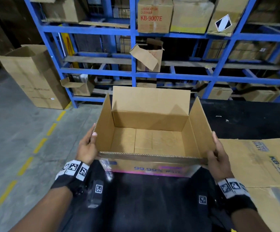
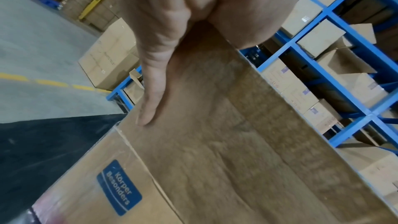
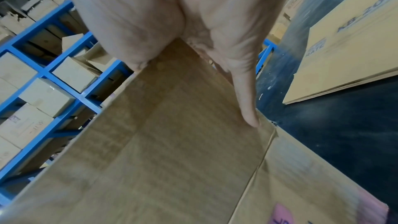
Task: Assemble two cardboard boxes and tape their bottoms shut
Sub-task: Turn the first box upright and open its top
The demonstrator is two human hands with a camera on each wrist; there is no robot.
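An open cardboard box stands upright on the black table, its top flaps raised and its inside bare. Blue and pink print runs along its near face, where shiny clear tape wraps the lower corners. My left hand grips the left side flap, thumb inside and fingers along the outer face. My right hand grips the right side flap the same way. A second box lies as flat cardboard on the table, right of my right hand.
Blue steel shelving stacked with cartons rises just behind the table. A tall carton stands on the grey floor at the left, beside a dashed yellow line. The flat cardboard covers the table's right side.
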